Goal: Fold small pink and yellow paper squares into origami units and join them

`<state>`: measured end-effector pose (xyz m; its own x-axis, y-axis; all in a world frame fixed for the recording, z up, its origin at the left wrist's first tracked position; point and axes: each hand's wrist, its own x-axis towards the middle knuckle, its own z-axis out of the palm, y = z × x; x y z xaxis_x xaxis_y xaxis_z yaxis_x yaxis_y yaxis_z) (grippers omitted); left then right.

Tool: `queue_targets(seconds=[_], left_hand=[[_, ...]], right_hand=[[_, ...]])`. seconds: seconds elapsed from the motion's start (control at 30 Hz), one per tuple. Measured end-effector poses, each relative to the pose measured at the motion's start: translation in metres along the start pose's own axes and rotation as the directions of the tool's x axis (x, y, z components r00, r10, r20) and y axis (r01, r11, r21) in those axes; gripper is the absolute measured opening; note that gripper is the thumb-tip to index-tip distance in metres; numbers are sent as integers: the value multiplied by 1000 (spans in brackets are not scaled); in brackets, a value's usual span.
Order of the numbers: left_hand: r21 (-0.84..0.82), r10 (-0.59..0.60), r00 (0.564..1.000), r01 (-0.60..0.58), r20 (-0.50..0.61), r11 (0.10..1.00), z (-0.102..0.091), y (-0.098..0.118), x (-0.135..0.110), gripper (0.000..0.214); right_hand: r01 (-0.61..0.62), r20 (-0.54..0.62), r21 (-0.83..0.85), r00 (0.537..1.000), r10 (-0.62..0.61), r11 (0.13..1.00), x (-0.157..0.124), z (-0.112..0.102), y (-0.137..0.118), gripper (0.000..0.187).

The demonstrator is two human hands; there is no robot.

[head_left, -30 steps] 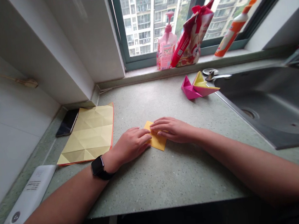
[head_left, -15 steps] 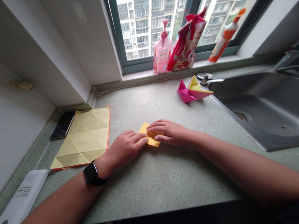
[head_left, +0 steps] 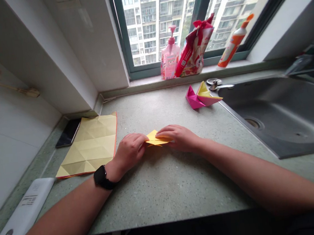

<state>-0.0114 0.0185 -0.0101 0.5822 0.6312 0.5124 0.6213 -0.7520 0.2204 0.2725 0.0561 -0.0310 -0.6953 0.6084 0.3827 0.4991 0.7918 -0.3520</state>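
Observation:
A small folded yellow paper (head_left: pixel 154 139) sits between my two hands on the speckled green counter (head_left: pixel 164 191). My left hand (head_left: pixel 129 152), with a black watch on its wrist, pinches the paper's left edge with curled fingers. My right hand (head_left: pixel 180 137) grips the right edge, fingers closed over the top. The paper is lifted slightly off the counter and looks partly opened.
A creased yellow sheet (head_left: pixel 92 145) lies at the left beside a dark phone (head_left: pixel 68 132). A white remote-like device (head_left: pixel 21 216) is at the near left. A pink and yellow folded paper figure (head_left: pixel 201 96) stands by the steel sink (head_left: pixel 282 113). Bottles and a red bag (head_left: pixel 193 50) line the windowsill.
The small yellow paper lay flat under my fingertips before; now both hands have closed on its edges and raised it off the counter.

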Motion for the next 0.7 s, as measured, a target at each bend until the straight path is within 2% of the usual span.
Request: queue_targets(seconds=[0.17,0.3,0.4,0.53,0.7], left_hand=[[-119,-23,990,7,-136,993,-3,3,1,12],[-150,-87,982,62,-165,987,-5,1,1,8],[-171,-134,975,103,-180,980,-5,0,1,10],[-222,-195,962,151,-189,963,-6,3,1,12],[-332,-311,930,235,-198,913,-7,8,3,22]], right_hand=[[9,-187,2,982,-9,1000,-1,-8,-2,27],[37,-279,17,960,-31,999,-1,-11,-7,24],[21,-282,50,959,-6,999,-1,-12,-9,24],[-29,-259,172,963,74,985,0,-10,-5,19],[-118,-110,273,982,153,955,1,-3,1,33]])
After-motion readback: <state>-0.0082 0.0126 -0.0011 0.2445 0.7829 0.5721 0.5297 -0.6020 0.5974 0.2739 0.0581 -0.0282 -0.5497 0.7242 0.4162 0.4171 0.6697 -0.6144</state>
